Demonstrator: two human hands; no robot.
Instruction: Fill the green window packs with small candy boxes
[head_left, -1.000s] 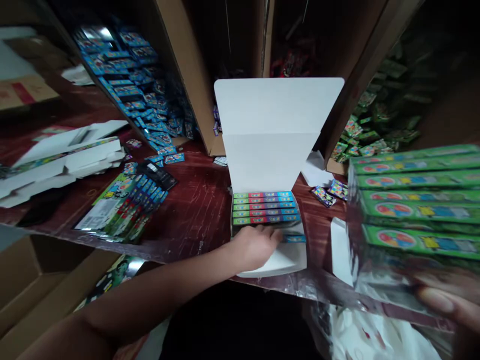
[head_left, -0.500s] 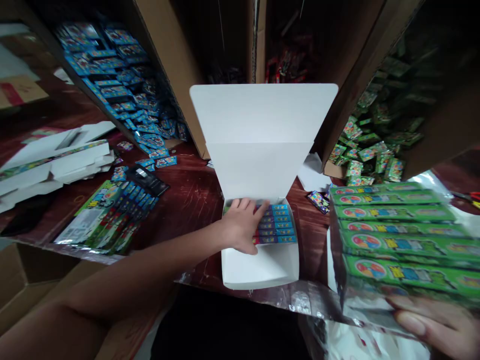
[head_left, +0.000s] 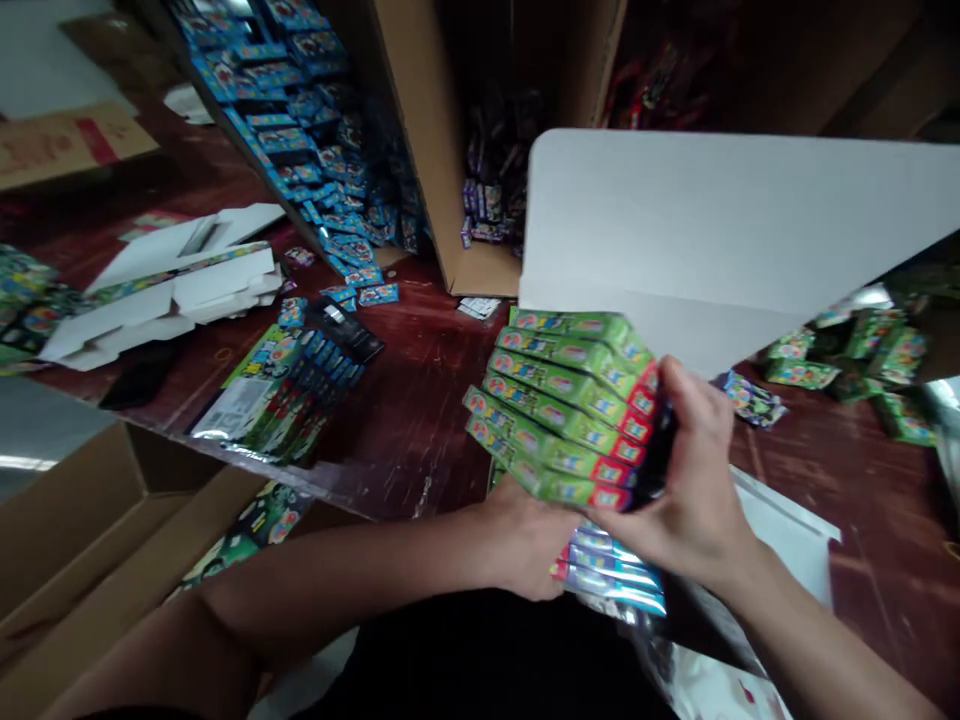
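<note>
My right hand [head_left: 694, 470] grips a stack of small green boxes [head_left: 551, 390] with red ends, held tilted above the table edge. Just below it, my left hand [head_left: 525, 540] has its fingers curled round one end of a bundle of small blue and purple boxes [head_left: 619, 575]. The green stack partly covers this hand. Shiny glints show on the bundle. Behind the green stack stands the raised lid of a white carton [head_left: 697, 240]; the carton's inside is hidden by the stack and my hands.
Large brown cartons [head_left: 424, 140] hold small blue boxes [head_left: 300, 130] at left and purple ones [head_left: 491, 200] in the middle. Loose green boxes [head_left: 862, 360] lie at right. Flattened white cartons [head_left: 210, 280] and a wrapped pack [head_left: 277, 400] rest at left. An open carton [head_left: 82, 510] stands below the table.
My right hand has brought the green stack from the right to the middle, turning it. My left hand has come nearer my body with the blue and purple bundle. The view has shifted left.
</note>
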